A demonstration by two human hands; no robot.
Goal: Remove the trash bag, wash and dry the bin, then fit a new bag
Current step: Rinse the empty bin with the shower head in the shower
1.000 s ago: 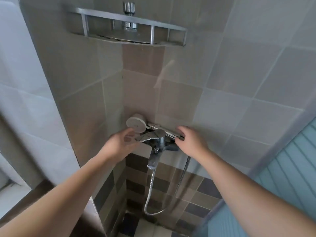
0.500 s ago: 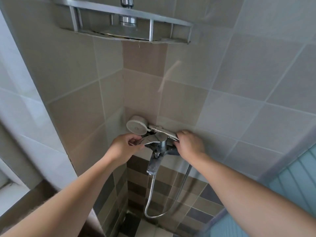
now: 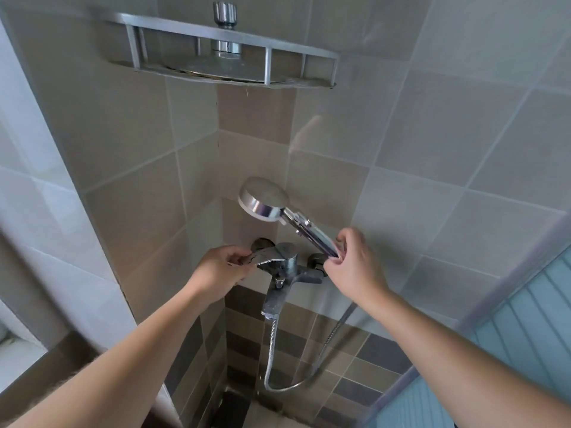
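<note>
A chrome shower mixer tap is fixed in the tiled corner. My left hand grips the flat lever of the tap. The chrome hand shower is held up above the tap, its round head pointing left, with my right hand closed around the lower end of its handle. A metal hose loops down from the tap spout and back up toward my right hand. No bin or trash bag is in view.
A metal corner shelf hangs high on the wall with a chrome fitting above it. Grey and brown tiles cover both walls. A blue ribbed panel stands at the right behind a glass edge. A ledge runs at the lower left.
My right hand has lifted the hand shower off its rest on the tap, up and to the right. My left hand stays on the tap lever. The view has moved closer.
</note>
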